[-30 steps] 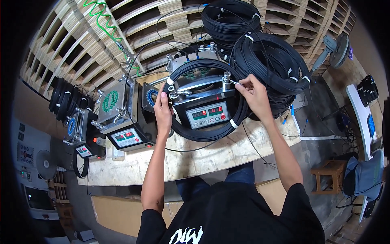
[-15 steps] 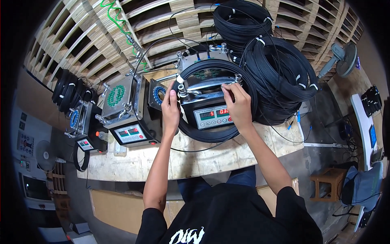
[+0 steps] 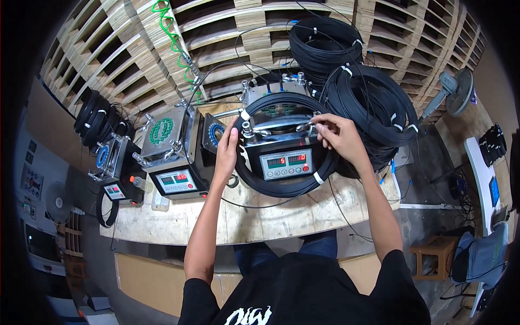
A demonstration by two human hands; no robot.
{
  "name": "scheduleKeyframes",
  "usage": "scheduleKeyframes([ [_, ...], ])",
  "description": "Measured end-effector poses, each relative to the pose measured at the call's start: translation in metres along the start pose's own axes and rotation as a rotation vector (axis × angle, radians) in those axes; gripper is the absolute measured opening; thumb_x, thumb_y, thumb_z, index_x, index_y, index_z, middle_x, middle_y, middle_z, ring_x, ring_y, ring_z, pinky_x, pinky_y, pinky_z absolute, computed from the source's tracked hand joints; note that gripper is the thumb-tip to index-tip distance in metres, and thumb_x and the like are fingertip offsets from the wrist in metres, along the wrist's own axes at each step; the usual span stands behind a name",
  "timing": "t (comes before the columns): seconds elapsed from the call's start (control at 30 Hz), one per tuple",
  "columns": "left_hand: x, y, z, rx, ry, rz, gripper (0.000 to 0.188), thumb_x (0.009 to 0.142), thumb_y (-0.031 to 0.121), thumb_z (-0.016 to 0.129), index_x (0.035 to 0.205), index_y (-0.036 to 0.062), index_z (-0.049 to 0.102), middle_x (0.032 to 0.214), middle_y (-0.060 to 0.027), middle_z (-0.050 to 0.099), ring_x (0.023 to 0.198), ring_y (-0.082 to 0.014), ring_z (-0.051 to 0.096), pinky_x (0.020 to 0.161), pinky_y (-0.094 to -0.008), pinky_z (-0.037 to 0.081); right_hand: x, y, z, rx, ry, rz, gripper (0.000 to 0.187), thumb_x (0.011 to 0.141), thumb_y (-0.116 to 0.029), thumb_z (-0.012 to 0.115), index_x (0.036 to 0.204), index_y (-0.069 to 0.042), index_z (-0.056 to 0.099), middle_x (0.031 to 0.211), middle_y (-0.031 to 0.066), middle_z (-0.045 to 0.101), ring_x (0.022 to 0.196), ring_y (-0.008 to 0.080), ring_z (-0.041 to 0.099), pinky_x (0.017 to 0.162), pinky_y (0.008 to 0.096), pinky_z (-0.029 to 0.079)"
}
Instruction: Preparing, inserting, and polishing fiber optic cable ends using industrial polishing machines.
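A black cable coil (image 3: 279, 191) stands upright in front of a pressing machine (image 3: 280, 147) with a lit red display. White ties bind the coil at its upper left and lower right. My left hand (image 3: 228, 149) is closed round the coil's left side, thumb up. My right hand (image 3: 342, 136) is at the coil's upper right, beside the machine's right metal lever (image 3: 304, 128). Its thumb and forefinger are pinched together; whatever lies between them is too small to name. The machine's face shows through the ring of the coil.
Large black cable coils (image 3: 374, 103) are stacked to the right. Two similar machines, one with a green ring of parts (image 3: 161, 131), stand on the left of the wooden table (image 3: 260, 225). A bottle with an orange cap (image 3: 135, 181) is between them. Loose cable trails over the front edge.
My right hand has shifted right, from in front of the machine to the coil's right side. A tie now shows at the coil's lower right. The machine's display reading has changed.
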State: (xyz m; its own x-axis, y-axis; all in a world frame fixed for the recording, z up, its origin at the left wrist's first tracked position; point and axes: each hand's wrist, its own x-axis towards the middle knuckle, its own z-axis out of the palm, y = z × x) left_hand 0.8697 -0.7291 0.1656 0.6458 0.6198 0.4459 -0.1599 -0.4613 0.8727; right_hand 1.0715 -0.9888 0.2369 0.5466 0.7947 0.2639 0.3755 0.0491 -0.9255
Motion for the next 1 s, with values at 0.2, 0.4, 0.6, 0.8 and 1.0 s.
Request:
scheduleKeyframes([
  [0.2, 0.047, 0.022, -0.004, 0.157, 0.027, -0.046, 0.040, 0.105, 0.034, 0.058, 0.120, -0.0013, 0.071, 0.104, -0.0089, 0.070, 0.094, -0.0151, 0.064, 0.086, -0.0289, 0.049, 0.068, -0.010, -0.029, -0.002, -0.021, 0.034, 0.018, 0.099, -0.016, 0.066, 0.107, -0.002, 0.073, 0.069, 0.0010, 0.065, 0.054, 0.0040, 0.055, 0.046, 0.0207, 0.041],
  [0.4, 0.128, 0.030, 0.018, 0.228, -0.257, 0.015, 0.037, 0.096, 0.022, 0.071, 0.123, -0.0024, 0.068, 0.090, -0.0094, 0.075, 0.076, -0.0116, 0.067, 0.070, -0.0284, 0.053, 0.173, 0.028, -0.015, -0.122, -0.246, -0.116, 0.023, 0.093, -0.013, 0.073, 0.113, 0.000, 0.071, 0.074, 0.0020, 0.068, 0.059, 0.0062, 0.060, 0.053, 0.0234, 0.049],
  [0.6, 0.165, 0.021, 0.034, 0.273, -0.481, 0.035, 0.030, 0.092, 0.021, 0.076, 0.110, -0.0034, 0.073, 0.077, -0.0122, 0.069, 0.059, -0.0115, 0.060, 0.056, -0.0320, 0.048, 0.207, 0.027, 0.007, -0.542, -0.510, -0.208, 0.029, 0.089, -0.015, 0.078, 0.111, 0.001, 0.067, 0.080, 0.0121, 0.070, 0.063, 0.0210, 0.066, 0.058, 0.0333, 0.051],
  [0.8, 0.171, 0.024, 0.042, 0.386, -0.461, 0.280, 0.024, 0.093, 0.020, 0.075, 0.104, -0.0001, 0.076, 0.087, -0.0181, 0.074, 0.067, -0.0223, 0.063, 0.065, -0.0338, 0.051, 0.208, 0.040, 0.008, -0.608, -0.425, -0.547, 0.025, 0.093, -0.013, 0.068, 0.112, 0.001, 0.062, 0.095, 0.0226, 0.069, 0.090, 0.0439, 0.065, 0.075, 0.0477, 0.051],
  [1.0, 0.175, 0.030, 0.043, 0.415, -0.522, 0.312, 0.022, 0.091, 0.019, 0.075, 0.098, -0.0014, 0.075, 0.081, -0.0223, 0.069, 0.068, -0.0321, 0.064, 0.065, -0.0398, 0.050, 0.199, 0.028, 0.006, -0.584, -0.375, -0.543, 0.020, 0.095, -0.014, 0.066, 0.106, 0.002, 0.062, 0.089, 0.0228, 0.067, 0.084, 0.0431, 0.065, 0.072, 0.0460, 0.051],
])
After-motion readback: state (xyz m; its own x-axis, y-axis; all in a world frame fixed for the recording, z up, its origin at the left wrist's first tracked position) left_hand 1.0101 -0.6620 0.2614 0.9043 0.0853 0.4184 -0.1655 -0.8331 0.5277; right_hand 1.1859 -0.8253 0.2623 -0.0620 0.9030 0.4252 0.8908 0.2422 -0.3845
